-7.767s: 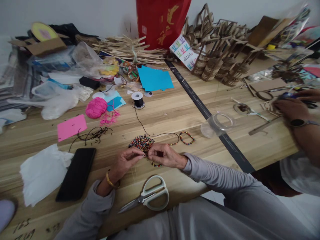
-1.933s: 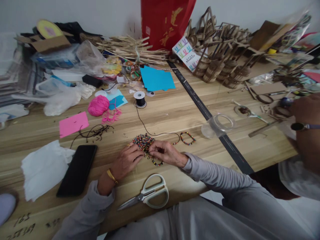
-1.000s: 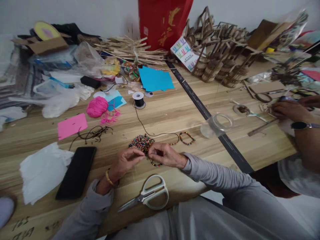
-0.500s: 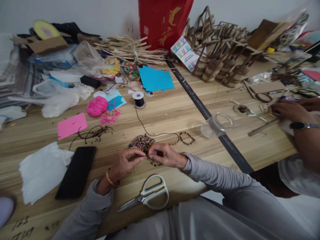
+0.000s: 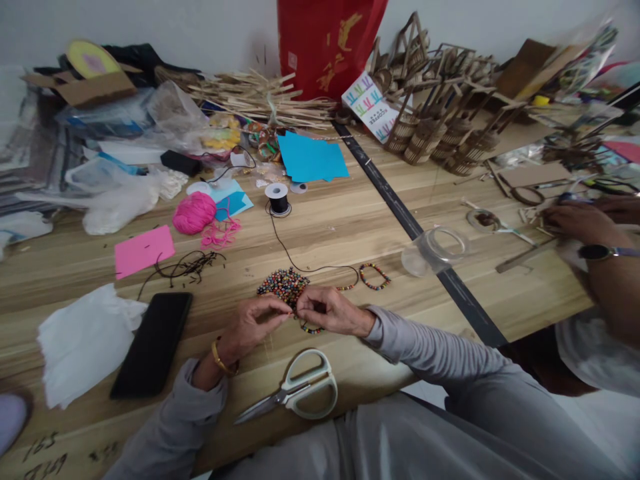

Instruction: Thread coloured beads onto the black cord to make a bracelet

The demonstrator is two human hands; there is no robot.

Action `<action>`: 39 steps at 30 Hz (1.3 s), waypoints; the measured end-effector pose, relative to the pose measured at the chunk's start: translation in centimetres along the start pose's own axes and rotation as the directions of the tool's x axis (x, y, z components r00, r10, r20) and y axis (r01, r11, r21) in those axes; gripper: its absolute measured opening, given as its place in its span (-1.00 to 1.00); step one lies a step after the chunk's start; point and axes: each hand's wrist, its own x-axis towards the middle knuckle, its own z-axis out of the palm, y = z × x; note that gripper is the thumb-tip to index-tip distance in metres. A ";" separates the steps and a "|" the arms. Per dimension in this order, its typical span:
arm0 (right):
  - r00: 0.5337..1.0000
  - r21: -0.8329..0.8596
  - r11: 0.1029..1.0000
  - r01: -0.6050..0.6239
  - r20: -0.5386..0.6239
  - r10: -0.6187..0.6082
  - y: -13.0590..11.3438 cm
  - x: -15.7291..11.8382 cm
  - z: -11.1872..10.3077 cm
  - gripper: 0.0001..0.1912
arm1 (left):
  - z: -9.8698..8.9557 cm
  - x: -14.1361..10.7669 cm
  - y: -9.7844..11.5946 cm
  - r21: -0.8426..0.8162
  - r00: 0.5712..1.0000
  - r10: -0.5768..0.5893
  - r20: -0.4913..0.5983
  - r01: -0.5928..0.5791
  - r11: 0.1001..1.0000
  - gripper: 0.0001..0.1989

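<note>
My left hand (image 5: 255,320), with a gold bracelet at the wrist, pinches a tiny reddish bead between thumb and forefinger. Facing it, my right hand (image 5: 330,310) is closed in a pinch on a black cord; the cord's tip is too small to see. Colourful beads (image 5: 313,329) strung on this cord show below the right hand and again beyond it. From there the cord (image 5: 320,269) runs back to a spool (image 5: 277,198). A pile of loose beads (image 5: 283,285) lies just behind my fingers. To the right rests a finished-looking beaded ring (image 5: 375,276).
White-handled scissors (image 5: 310,385) lie in front of my hands. A phone (image 5: 152,345) and white tissue (image 5: 87,343) are at left, pink yarn (image 5: 194,213) farther back. A clear plastic container (image 5: 417,258) stands right. A co-worker's hand (image 5: 575,220) works at far right.
</note>
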 end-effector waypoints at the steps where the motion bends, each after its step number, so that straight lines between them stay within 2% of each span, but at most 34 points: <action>1: 1.000 0.003 1.000 0.000 -0.001 0.000 0.0 0.0 0.0 -0.89 | 0.0 0.0 0.0 0.001 1.000 0.000 -0.001 0.000 1.000 -0.90; 21: 1.000 -0.015 1.000 0.026 0.007 -0.025 -0.2 0.0 0.0 -0.93 | 0.1 0.1 0.1 0.034 1.000 -0.004 0.022 0.004 0.999 -0.89; 39: 0.999 0.010 1.000 0.000 0.053 -0.001 0.1 0.0 0.1 -0.83 | 0.2 0.0 0.2 0.033 0.995 -0.072 0.072 0.069 0.997 -0.92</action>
